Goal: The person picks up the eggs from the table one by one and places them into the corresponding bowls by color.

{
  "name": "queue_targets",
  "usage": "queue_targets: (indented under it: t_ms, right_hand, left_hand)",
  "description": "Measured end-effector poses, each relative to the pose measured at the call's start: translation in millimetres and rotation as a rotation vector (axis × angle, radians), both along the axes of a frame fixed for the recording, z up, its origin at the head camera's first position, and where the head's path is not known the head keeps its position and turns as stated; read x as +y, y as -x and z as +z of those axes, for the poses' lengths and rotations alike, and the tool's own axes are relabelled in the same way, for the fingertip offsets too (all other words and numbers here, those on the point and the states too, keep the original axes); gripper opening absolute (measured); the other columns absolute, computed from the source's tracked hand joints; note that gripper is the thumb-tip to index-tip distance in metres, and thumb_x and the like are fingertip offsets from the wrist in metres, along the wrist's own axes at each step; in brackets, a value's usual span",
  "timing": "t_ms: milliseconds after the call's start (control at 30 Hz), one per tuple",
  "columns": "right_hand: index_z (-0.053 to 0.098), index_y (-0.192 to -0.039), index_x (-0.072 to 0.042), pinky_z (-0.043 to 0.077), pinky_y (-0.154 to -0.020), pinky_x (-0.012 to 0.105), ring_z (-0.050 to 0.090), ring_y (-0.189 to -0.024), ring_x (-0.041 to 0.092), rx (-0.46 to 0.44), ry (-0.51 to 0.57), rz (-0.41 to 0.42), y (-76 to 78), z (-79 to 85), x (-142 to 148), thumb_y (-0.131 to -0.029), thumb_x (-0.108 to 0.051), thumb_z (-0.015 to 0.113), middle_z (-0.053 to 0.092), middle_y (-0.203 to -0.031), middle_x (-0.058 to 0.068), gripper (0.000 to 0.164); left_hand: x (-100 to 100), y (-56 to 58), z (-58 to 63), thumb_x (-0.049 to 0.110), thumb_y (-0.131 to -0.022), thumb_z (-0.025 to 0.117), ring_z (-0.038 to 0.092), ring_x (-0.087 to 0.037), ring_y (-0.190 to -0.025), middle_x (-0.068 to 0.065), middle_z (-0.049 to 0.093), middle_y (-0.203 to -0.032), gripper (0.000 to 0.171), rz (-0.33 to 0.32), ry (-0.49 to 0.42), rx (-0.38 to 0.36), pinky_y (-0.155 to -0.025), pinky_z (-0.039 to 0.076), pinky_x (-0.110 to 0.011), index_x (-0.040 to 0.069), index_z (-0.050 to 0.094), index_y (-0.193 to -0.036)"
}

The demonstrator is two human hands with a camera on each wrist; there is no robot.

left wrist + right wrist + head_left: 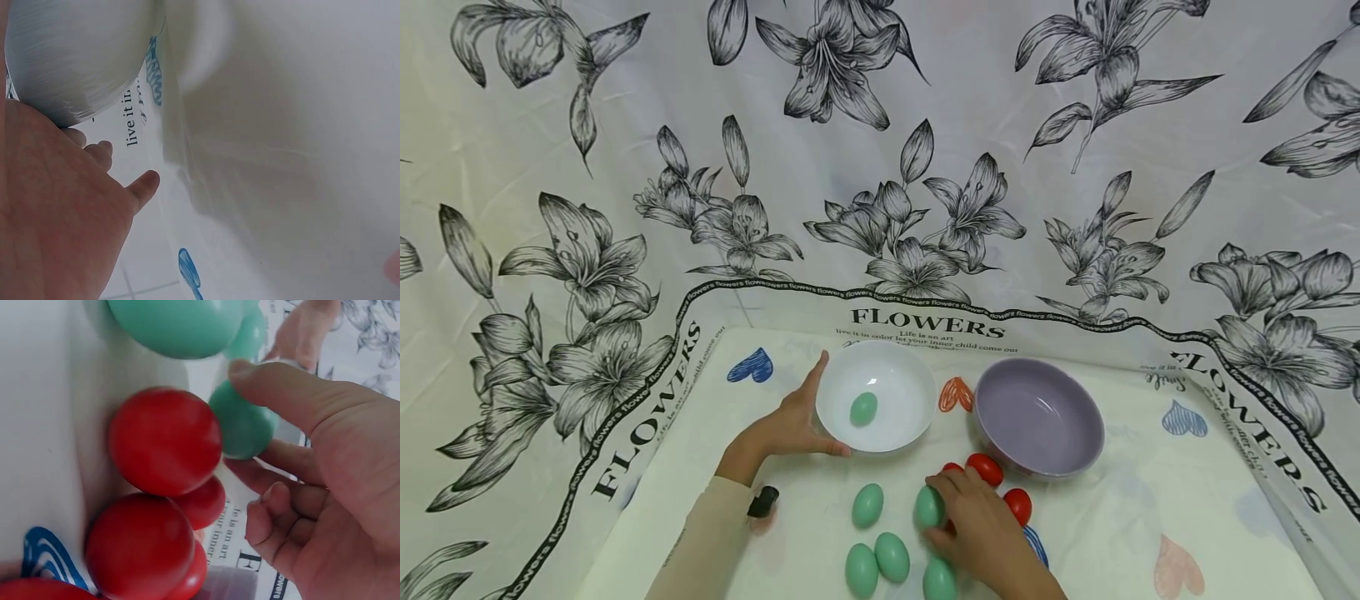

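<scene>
My left hand (793,422) lies against the left side of a white bowl (912,400), its thumb and fingers spread along the wall. In the left wrist view the bowl (81,56) rises beside the hand (59,194). Inside that bowl lies one green egg (863,408). With thumb and fingers my right hand (981,521) pinches another green egg (929,507), seen also in the right wrist view as a green egg (244,422). Red eggs (165,440) sit close beside it, partly hidden by the hand in the head view.
A purple bowl (1037,417) stands right of the white one. Several more green eggs (868,506) lie in front of the white bowl. Red eggs (985,469) lie near the purple bowl. A flower-printed cloth (917,225) hangs behind the heart-patterned table cover (1210,492).
</scene>
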State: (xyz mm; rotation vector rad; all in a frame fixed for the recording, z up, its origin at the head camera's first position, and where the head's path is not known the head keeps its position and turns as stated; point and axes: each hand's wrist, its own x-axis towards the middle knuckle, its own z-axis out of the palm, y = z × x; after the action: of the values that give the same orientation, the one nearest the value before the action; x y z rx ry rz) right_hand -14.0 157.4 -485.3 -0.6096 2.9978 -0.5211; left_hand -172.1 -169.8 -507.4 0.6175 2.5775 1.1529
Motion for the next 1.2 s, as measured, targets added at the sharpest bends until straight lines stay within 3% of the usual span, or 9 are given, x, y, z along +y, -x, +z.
queue_targets:
  t_ms: [400, 667, 1000, 1200]
  right_hand:
    - [0.068, -0.135, -0.016, 0.058, -0.091, 0.033, 0.058, -0.112, 0.013, 0.166, 0.071, 0.006, 7.2, 26.1, 2.2, -0.080, -0.041, 0.094, 0.065, -0.130, -0.005, 0.066]
    - [0.067, -0.137, -0.017, 0.058, -0.098, 0.036, 0.059, -0.121, 0.015, 0.200, 0.090, -0.022, 24.3, 48.0, 1.2, -0.082, -0.041, 0.093, 0.065, -0.131, -0.005, 0.065]
    - [0.065, -0.140, -0.015, 0.061, -0.090, 0.036, 0.060, -0.123, 0.019, 0.316, 0.124, 0.027, 45.3, 75.4, -10.4, -0.085, -0.039, 0.091, 0.063, -0.132, -0.002, 0.066]
    - [0.065, -0.141, -0.017, 0.061, -0.088, 0.033, 0.058, -0.120, 0.018, 0.325, 0.112, 0.026, 54.1, 86.3, -20.3, -0.086, -0.041, 0.090, 0.064, -0.134, -0.003, 0.065]
  left_hand:
    - [-2.1, 2.6, -3.4, 0.064, -0.061, 0.098, 0.018, -0.043, -0.160, -0.007, 0.003, -0.178, 0.160, -0.012, -0.011, -0.002, -0.119, 0.029, -0.070, 0.041, -0.020, -0.166]
    - [-2.1, 2.7, -4.7, 0.064, -0.060, 0.099, 0.015, -0.039, -0.161, -0.002, 0.000, -0.178, 0.160, -0.013, -0.025, -0.019, -0.122, 0.026, -0.068, 0.043, -0.021, -0.165]
    - [-2.7, 2.9, -6.0, 0.063, -0.061, 0.099, 0.017, -0.041, -0.160, -0.005, 0.001, -0.178, 0.160, -0.017, -0.029, -0.012, -0.121, 0.028, -0.069, 0.042, -0.021, -0.165]
    - [-2.5, 1.6, -4.9, 0.059, -0.063, 0.099, 0.022, -0.044, -0.159, -0.009, 0.005, -0.178, 0.159, -0.031, -0.053, 0.003, -0.119, 0.029, -0.070, 0.039, -0.020, -0.166]
